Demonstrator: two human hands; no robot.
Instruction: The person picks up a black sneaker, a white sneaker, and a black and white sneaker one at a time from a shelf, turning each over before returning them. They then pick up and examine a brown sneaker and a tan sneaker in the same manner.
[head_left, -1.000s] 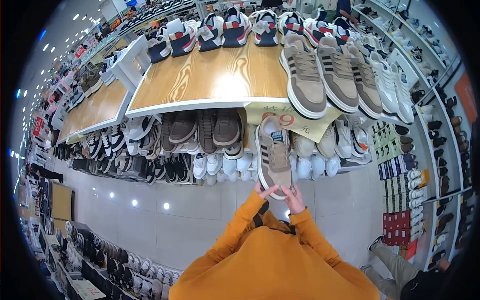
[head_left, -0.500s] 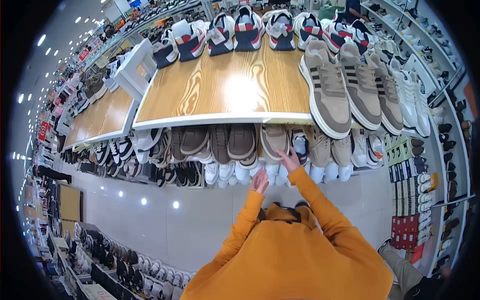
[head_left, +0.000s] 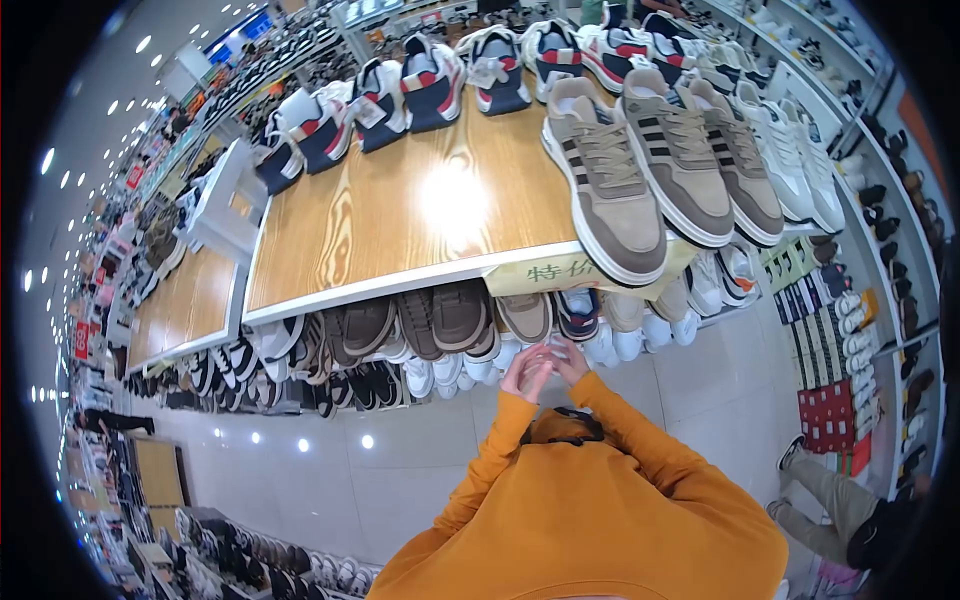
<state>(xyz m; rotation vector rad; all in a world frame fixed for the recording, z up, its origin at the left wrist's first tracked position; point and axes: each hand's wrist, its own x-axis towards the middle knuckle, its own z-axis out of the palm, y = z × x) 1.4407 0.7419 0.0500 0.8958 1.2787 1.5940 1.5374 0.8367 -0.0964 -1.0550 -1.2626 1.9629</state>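
Observation:
My left hand (head_left: 527, 371) and my right hand (head_left: 568, 360) are close together in front of the lower shoe shelf, apparently touching at the fingers. The left fingers look spread and slightly curved, with nothing visible in them. Those of the right hand are partly hidden behind the left. Just beyond them, a beige shoe (head_left: 525, 317) and a dark blue shoe (head_left: 578, 313) stand on the lower shelf. Above is a wooden display top (head_left: 400, 210) with large beige-grey sneakers (head_left: 607, 190) at its right and navy, white and red sneakers (head_left: 432, 85) along its back.
A yellow paper sign (head_left: 540, 275) hangs at the display's front edge. Shoe boxes (head_left: 825, 420) are stacked at the right, beside wall shelves of shoes. A person (head_left: 850, 510) is at the lower right. More shoe racks (head_left: 260, 555) stand at the lower left.
My right hand has left the beige shoe and come down beside my left hand. The view has turned and shifted, the yellow sign now shows more, and the person at lower right is more visible.

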